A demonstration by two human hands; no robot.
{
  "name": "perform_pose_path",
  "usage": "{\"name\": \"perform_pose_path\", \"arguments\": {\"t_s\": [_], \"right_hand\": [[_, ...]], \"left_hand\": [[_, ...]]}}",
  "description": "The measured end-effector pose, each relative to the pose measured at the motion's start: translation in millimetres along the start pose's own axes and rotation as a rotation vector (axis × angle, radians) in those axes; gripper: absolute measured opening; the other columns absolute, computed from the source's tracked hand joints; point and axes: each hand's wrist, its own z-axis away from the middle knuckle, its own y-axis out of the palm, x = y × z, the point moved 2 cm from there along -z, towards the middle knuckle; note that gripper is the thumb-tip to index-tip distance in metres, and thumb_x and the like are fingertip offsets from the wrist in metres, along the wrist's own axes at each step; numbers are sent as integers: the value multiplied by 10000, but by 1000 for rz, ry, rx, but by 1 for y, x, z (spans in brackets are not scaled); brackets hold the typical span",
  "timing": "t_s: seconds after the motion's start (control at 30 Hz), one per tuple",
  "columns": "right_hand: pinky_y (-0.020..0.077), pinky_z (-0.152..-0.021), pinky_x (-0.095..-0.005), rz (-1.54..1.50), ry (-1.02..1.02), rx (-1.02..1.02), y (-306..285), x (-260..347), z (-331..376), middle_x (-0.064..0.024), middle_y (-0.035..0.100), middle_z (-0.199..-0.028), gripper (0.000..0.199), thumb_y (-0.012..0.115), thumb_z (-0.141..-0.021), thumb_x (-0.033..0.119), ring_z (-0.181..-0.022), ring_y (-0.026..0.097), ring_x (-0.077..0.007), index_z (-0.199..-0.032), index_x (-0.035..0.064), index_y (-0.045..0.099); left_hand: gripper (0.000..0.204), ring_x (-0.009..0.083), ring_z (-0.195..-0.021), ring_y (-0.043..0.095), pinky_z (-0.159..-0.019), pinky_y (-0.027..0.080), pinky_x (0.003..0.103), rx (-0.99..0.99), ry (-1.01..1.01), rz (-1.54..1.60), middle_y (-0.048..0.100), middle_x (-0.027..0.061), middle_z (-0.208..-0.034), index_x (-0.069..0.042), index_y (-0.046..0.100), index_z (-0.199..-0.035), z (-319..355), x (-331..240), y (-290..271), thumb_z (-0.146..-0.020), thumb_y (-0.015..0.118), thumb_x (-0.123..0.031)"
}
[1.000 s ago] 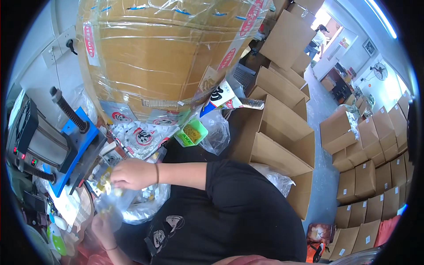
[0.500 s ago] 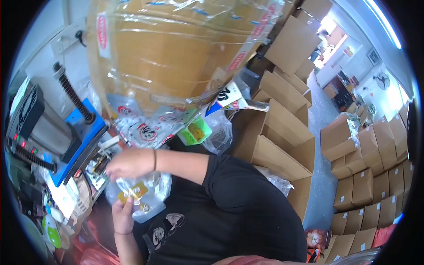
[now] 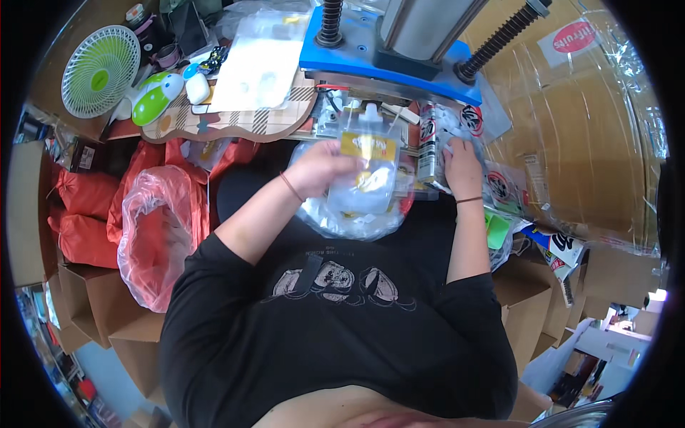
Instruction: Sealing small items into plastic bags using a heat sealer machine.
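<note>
My left hand (image 3: 320, 168) holds up a clear spouted pouch with a yellow label (image 3: 367, 165) over my lap, in front of the blue-based press machine (image 3: 385, 58). Beneath the pouch lies a heap of clear plastic bags (image 3: 349, 217). My right hand (image 3: 462, 168) rests palm down on a pile of flat packets with round red-and-black prints (image 3: 499, 187), just right of a slim upright can (image 3: 427, 143). Whether that hand grips a packet is unclear.
A plaid-edged board (image 3: 235, 123) carries clear bags, a green-and-white gadget (image 3: 153, 97) and a small fan (image 3: 100, 70). A clear bag of red stuff (image 3: 160, 230) and red sacks (image 3: 78, 208) sit at left. A film-wrapped cardboard box (image 3: 585, 143) stands at right, with open cartons (image 3: 528, 307) below.
The view has swung from the wrapped box and cartons onto the press and bench. The yellow-labelled pouch now hangs upright in my left hand, and my right hand has settled on the printed packets.
</note>
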Motion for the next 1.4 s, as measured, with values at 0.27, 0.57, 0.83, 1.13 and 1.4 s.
{"name": "perform_pose_path", "arguments": {"t_s": [0.27,0.57,0.83,1.13,1.4], "right_hand": [[512,-735,-480,-265,99,-179,17,-22,2,-233,645,-893,228,616,-821,215,-841,628,-417,-904,5,643],[534,-706,-469,-184,77,-51,-3,-10,14,-148,640,-912,300,656,-847,342,-826,660,-356,-913,50,643],[506,-690,-465,-433,21,-401,-18,-4,27,-134,631,-881,231,618,-894,288,-831,646,-350,-928,61,597],[487,-669,-441,-723,-467,-169,-76,86,64,-112,627,-841,184,652,-867,251,-808,634,-330,-880,74,605],[490,-672,-435,-735,-527,-235,-96,106,53,-90,642,-779,205,679,-849,276,-765,644,-314,-851,79,620]], "left_hand": [[330,152,-890,637,-741,521,259,-19,294,-197,647,75,-1051,62,581,-1183,-44,13,-41,-869,638,-20],[702,452,-1425,248,-1117,315,531,-691,251,-2032,269,285,-1523,-60,350,-1464,-9,-49,-172,-895,595,-390],[438,376,-1214,546,-987,450,425,-441,427,-2015,548,252,-1327,-53,530,-1366,27,-20,-162,-990,519,-276],[175,218,-695,606,-669,498,331,-203,399,-1282,643,112,-830,-6,644,-1017,38,10,-74,-927,587,-144],[212,147,-725,620,-681,497,290,-12,219,-426,669,55,-858,10,644,-991,46,24,37,-994,567,-187]]}}
